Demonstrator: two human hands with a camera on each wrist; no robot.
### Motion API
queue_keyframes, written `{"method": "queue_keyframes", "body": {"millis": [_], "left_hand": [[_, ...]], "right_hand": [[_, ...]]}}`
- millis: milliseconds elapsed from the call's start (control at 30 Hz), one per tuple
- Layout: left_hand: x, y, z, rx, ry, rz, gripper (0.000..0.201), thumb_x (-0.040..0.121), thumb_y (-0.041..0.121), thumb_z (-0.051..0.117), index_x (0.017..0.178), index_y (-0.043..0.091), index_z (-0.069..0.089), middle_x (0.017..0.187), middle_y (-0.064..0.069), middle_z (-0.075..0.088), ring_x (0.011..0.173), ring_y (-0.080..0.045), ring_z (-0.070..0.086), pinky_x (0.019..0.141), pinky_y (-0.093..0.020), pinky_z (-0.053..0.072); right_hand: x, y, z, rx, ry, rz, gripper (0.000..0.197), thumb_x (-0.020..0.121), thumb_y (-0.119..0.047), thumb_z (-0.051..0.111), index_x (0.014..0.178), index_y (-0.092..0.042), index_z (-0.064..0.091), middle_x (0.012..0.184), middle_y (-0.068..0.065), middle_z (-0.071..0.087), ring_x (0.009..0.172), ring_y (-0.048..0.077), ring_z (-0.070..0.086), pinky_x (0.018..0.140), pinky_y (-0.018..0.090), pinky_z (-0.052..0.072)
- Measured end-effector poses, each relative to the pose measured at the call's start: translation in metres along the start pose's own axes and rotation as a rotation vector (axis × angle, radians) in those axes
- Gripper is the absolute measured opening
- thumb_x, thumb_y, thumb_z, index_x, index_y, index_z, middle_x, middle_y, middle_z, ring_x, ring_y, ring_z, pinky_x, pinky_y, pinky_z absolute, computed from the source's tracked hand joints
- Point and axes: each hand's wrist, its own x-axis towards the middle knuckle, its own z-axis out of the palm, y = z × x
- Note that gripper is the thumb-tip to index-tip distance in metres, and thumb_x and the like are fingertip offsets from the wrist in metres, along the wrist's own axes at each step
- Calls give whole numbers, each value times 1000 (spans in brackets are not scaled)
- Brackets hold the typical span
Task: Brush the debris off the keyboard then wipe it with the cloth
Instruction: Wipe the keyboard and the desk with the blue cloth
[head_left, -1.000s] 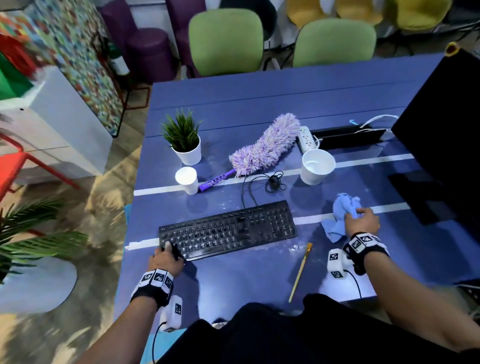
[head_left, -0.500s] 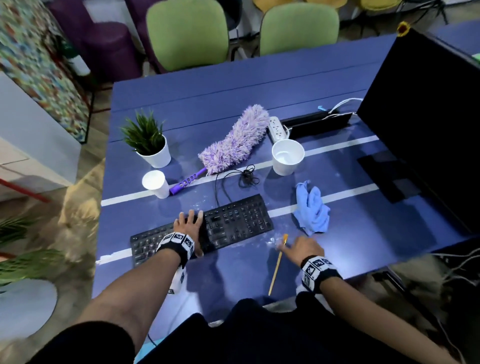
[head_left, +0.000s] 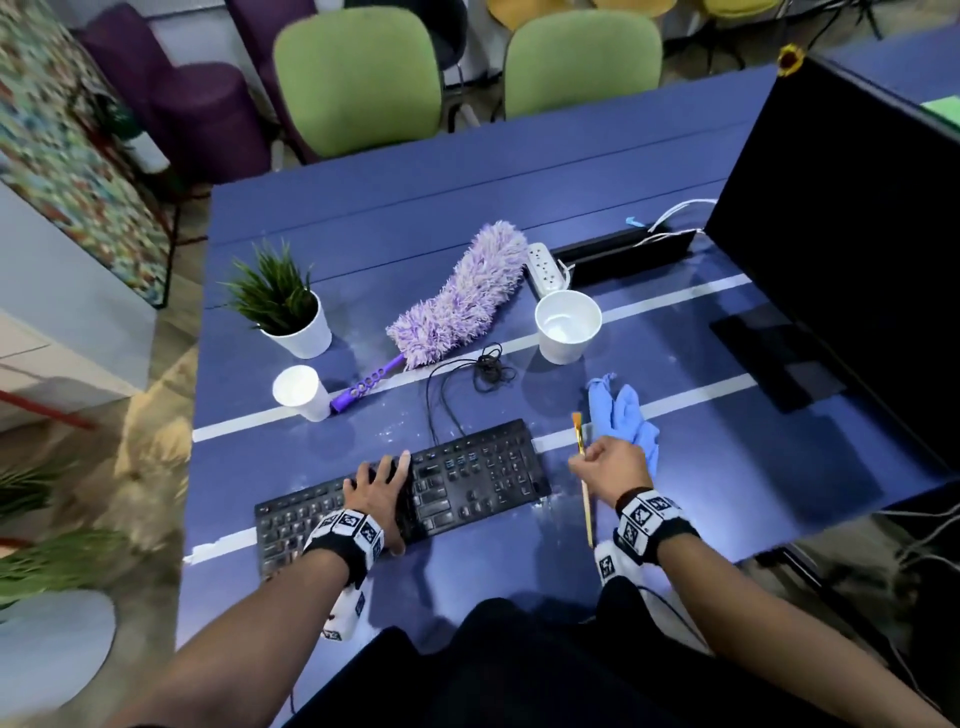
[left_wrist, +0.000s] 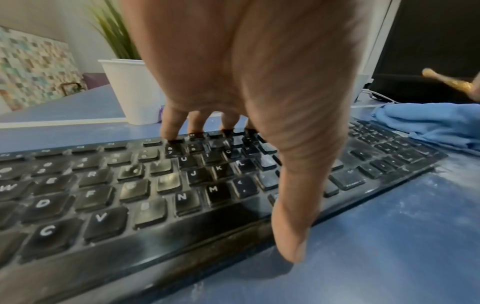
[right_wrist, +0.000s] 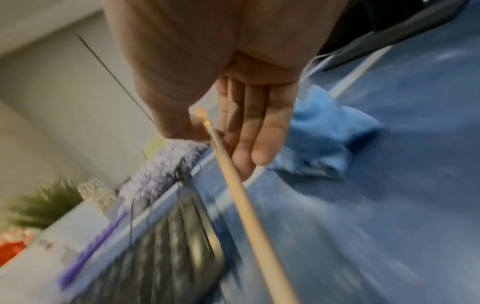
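Observation:
A black keyboard (head_left: 467, 478) lies on the blue table (head_left: 467, 197), dusted with pale debris. My left hand (head_left: 382, 486) rests flat on its middle, fingers straight on the keys (left_wrist: 179, 127), thumb at the front edge. My right hand (head_left: 605, 465) pinches a thin wooden brush (head_left: 584, 483) just right of the keyboard, bristles pointing away, handle (right_wrist: 249, 216) trailing toward me. A crumpled blue cloth (head_left: 623, 421) lies behind that hand, also in the wrist views as the cloth (left_wrist: 428, 121) (right_wrist: 324, 139).
A purple duster (head_left: 457, 301), a white cup (head_left: 567, 326), a smaller cup (head_left: 303, 392), a potted plant (head_left: 283, 306) and a power strip (head_left: 545, 267) stand behind the keyboard. A black monitor (head_left: 857, 234) fills the right. The keyboard cable (head_left: 457, 374) coils mid-table.
My right hand left the cloth, took the brush off the table and lifted it beside the keyboard. My left hand moved from the keyboard's left corner to its middle.

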Motion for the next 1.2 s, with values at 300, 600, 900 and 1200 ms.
{"method": "queue_keyframes", "body": {"millis": [300,600,900,1200], "left_hand": [[3,-3,5,-42,20,17,151,51,46,91,154,28,-18,164,-1,0,149,-39,6,117,-56,23],[5,-7,8,-110,9,17,150,51,44,92,154,31,-17,165,3,-5,150,-37,0,119,-59,16],[3,-6,8,-123,19,17,147,54,45,89,153,31,-18,165,3,-6,151,-36,-2,121,-57,13],[-2,-4,6,-106,26,-1,145,55,44,88,153,30,-18,165,2,-5,151,-35,0,120,-55,16]], "right_hand": [[114,-90,-67,-222,217,-60,35,90,-26,57,126,-24,59,123,16,62,115,37,57,92,39,46],[152,-129,-78,-605,112,-164,36,86,-16,57,122,-15,60,122,13,64,113,33,61,93,42,48],[130,-63,-65,202,435,-99,68,81,-31,69,141,-21,38,140,12,49,128,31,48,105,44,41],[65,53,19,-333,83,38,79,74,-45,70,143,-29,33,139,11,45,127,35,41,99,44,44]]}}
